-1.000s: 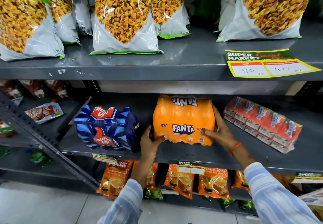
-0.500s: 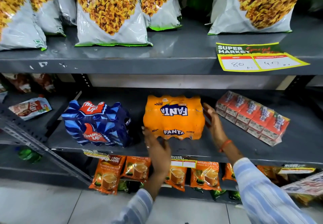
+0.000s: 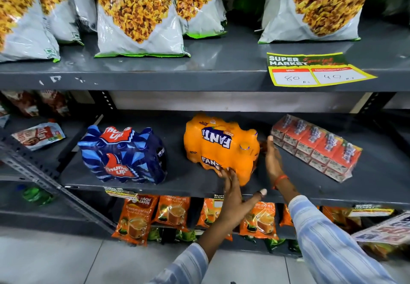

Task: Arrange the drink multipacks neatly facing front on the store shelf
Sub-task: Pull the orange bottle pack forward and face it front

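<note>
On the middle shelf (image 3: 199,186) the Thums Up pack (image 3: 124,155) sits on the left, the Fanta pack (image 3: 219,144) in the middle and the juice boxes (image 3: 315,146) on the right, with snack bags (image 3: 137,15) on the shelf above and tea packets (image 3: 137,217) below.

- One head-worn view looks forward and down at the shelf (image 3: 199,186) from close range.
- The left grip (image 3: 233,197) and right grip (image 3: 273,161) reach in from the bottom edge.
- The upper shelf (image 3: 177,79) spans the frame above both grips; floor shows below.
</note>
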Demonstrator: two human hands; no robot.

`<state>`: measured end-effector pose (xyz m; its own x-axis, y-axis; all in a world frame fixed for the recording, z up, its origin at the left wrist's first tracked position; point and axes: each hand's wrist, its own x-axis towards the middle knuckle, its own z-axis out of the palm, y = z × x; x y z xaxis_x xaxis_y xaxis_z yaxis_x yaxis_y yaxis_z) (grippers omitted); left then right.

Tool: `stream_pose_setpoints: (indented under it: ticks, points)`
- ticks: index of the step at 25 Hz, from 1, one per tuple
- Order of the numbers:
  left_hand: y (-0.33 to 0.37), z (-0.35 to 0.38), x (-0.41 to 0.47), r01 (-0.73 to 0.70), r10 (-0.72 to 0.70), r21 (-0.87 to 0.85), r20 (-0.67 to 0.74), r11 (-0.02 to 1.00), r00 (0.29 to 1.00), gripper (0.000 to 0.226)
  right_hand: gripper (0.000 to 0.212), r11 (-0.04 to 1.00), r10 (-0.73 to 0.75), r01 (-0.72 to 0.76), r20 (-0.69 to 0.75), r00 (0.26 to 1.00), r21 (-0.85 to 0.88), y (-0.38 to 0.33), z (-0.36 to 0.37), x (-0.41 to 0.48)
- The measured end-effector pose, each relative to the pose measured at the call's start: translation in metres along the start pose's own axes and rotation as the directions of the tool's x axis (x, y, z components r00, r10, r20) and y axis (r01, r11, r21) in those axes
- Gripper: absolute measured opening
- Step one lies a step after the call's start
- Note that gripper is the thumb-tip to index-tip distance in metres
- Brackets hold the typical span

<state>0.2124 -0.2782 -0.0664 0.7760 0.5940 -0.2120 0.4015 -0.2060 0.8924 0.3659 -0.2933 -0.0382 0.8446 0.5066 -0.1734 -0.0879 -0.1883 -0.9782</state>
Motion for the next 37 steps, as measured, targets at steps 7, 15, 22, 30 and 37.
stream_pose_setpoints:
  ticks: [7,15,22,30,37]
  points:
    - [-0.023,-0.05,0.007,-0.019,-0.026,-0.271,-0.161,0.962,0.987,0.113,0.057,0.992,-0.114,0.116,-0.045,0.992,0.053,0.026,0.007,-0.037]
    - [-0.027,-0.074,0.008,-0.036,-0.129,-0.404,-0.375,0.914,0.918,0.103,0.054,0.985,-0.172,0.168,0.208,0.963,0.035,0.042,0.051,-0.077]
    - [-0.004,-0.071,0.025,0.021,-0.134,-0.199,-0.576,0.98,0.806,0.116,0.037,0.983,-0.139,0.131,0.056,0.989,0.128,0.018,0.044,-0.04]
    - [-0.033,-0.129,0.023,-0.074,0.035,-0.099,-0.343,0.992,0.939,0.089,0.03,0.999,0.053,-0.053,0.159,0.986,-0.004,-0.009,0.028,0.005]
    - [-0.056,-0.13,0.015,-0.093,0.025,-0.107,-0.512,0.99,0.859,0.048,0.022,0.984,-0.128,0.12,0.055,0.99,0.131,0.025,0.033,-0.033]
